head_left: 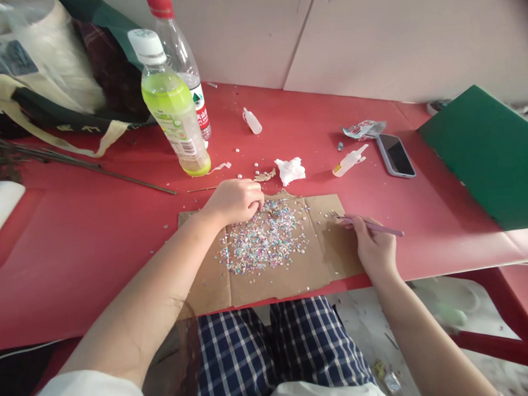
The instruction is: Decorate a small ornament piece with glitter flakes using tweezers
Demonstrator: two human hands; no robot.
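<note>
Small shiny multicoloured sequins (259,247) lie in a loose heap on a flat piece of brown cardboard (293,278). My left hand (238,200) is at the heap's upper left edge, its fingers curled down and pressed together. What they hold, if anything, is hidden. In my right hand (376,249) is a pair of pink tweezers (390,230), held like a pen. Their metal tips point left over the cardboard's right part, slightly apart with nothing visible between them. Just beyond my left hand are a small gold leaf-shaped piece (265,175) and a crumpled white tissue (290,171).
A green drink bottle (172,109) and a red-capped bottle (185,56) stand at back left, beside a bag (112,70). Small glue bottles (348,161), a phone (396,154) and a torn wrapper (363,129) lie beyond my right hand. A green board (483,155) stands far right.
</note>
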